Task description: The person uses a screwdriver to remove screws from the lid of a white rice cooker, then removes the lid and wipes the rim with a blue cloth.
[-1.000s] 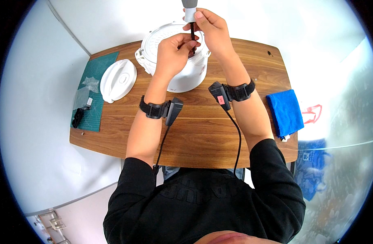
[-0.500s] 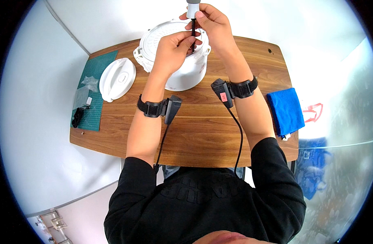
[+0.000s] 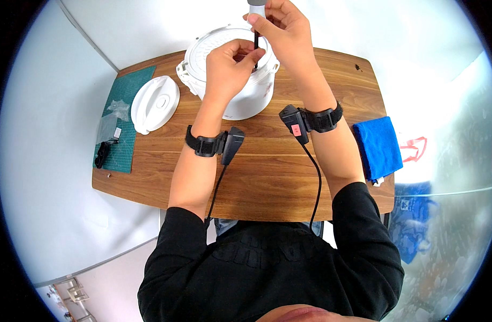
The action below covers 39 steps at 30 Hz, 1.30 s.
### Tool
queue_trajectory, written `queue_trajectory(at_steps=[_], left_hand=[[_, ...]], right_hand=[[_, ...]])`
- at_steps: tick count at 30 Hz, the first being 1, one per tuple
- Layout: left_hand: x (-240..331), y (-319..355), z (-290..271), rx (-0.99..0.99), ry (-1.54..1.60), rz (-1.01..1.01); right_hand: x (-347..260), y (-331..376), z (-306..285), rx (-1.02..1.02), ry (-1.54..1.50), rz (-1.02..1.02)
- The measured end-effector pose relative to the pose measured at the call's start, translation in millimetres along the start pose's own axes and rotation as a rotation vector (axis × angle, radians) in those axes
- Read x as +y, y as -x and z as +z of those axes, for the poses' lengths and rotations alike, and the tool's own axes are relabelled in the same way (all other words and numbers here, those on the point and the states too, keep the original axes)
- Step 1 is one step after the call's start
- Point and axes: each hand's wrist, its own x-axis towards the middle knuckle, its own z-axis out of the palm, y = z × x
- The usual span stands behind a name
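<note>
At the far side of the table stands a white, round rice cooker-like appliance with a ribbed top. My right hand is closed around the grey-and-white handle of a screwdriver, held upright over the appliance's near right rim. Lower down, my left hand pinches the screwdriver's black shaft close to its tip. The tip and whatever it meets are hidden by my left fingers. A white oval cover lies on the table to the left of the appliance.
On the left a green cutting mat carries a clear plastic bag and a small black item. A folded blue cloth lies at the wooden table's right edge. Cabled black devices are strapped to both my wrists.
My right hand has turned about the screwdriver handle, its thumb shifting left. The screwdriver has moved slightly right. My left fingers have closed in more on the shaft.
</note>
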Motion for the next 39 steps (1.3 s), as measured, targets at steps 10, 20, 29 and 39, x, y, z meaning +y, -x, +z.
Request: queue_trajectory(at_steps=[10, 20, 29, 39], left_hand=[[-3, 2, -1, -0.010, -0.075, 0.029], [3, 3, 6, 0.039, -0.134, 0.058], [11, 8, -19, -0.267, -0.226, 0.105], [13, 11, -9, -0.169, -0.387, 0.145]], right_hand=[[-19, 1, -2, -0.030, 0.204, 0.133], [-9, 1, 6, 0.266, 0.176, 0.042], [-5, -8, -11, 0.005, 0.234, 0.072], [-23, -8, -8, 0.052, -0.314, 0.094]])
